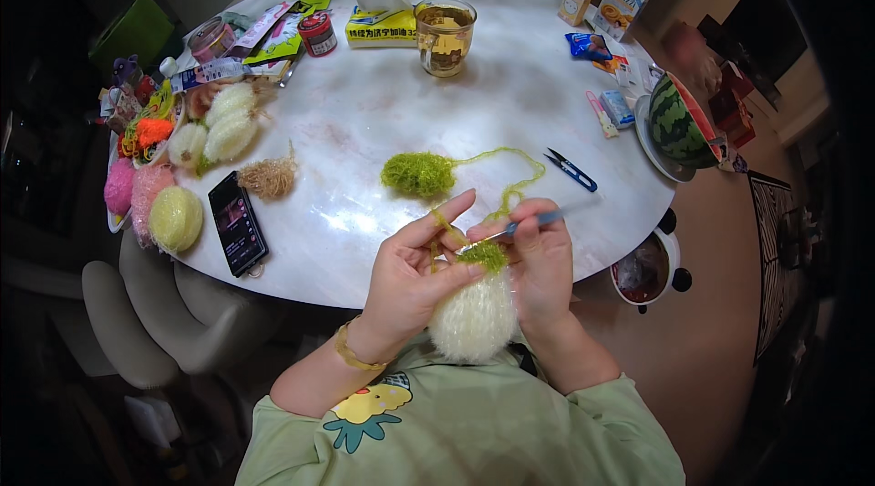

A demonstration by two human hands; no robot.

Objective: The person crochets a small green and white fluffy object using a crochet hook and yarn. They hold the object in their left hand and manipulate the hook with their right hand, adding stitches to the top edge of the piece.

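My left hand [417, 267] pinches a fuzzy crocheted piece, green [484, 256] at its top and cream-white [474, 322] below, with green yarn looped over the raised index finger. In my right hand [545, 260] is a crochet hook [526, 227] with a blue handle; its metal tip is at the green stitches, and these fingers also touch the piece. Beyond my hands a ball of green yarn [418, 175] lies on the marble-patterned table, its strand curving round towards the work. Blue-handled thread snips [572, 170] lie to the right of that strand.
At the left are a smartphone [237, 223], tan yarn [268, 177], a yellow yarn ball [176, 218] and cream pieces [231, 122]. A glass cup [445, 38] stands at the back beside a tissue pack [381, 27]. A cut watermelon [683, 122] rests on a plate at the right edge.
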